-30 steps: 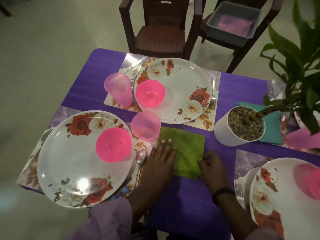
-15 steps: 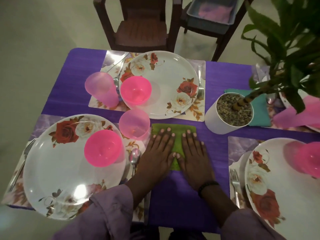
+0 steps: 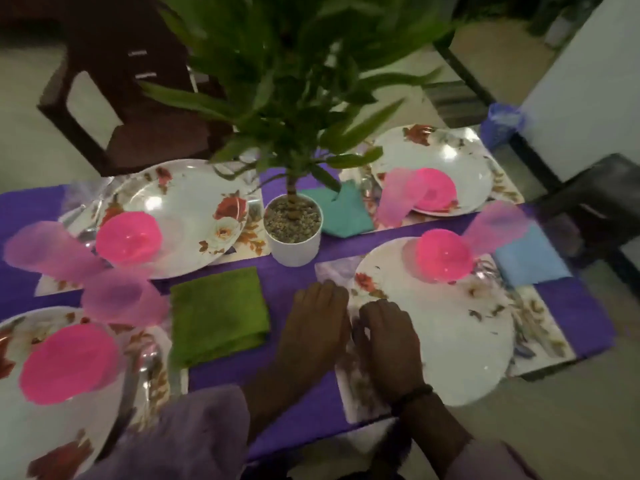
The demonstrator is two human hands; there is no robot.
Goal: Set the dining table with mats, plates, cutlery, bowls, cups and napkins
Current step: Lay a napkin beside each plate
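Both hands are off the green napkin (image 3: 219,312) now, leaving it flat left of the pot (image 3: 293,230) (placed, I'd say). Left hand (image 3: 313,318) and right hand (image 3: 388,344), fingers together and seemingly empty through blur, reach the near-right plate (image 3: 460,341).

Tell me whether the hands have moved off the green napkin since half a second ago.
Yes. Both hands moved right, off the green napkin, toward the near right plate.

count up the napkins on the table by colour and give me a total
Green napkin: 1
Teal napkin: 1
Blue napkin: 1
Total: 3 napkins
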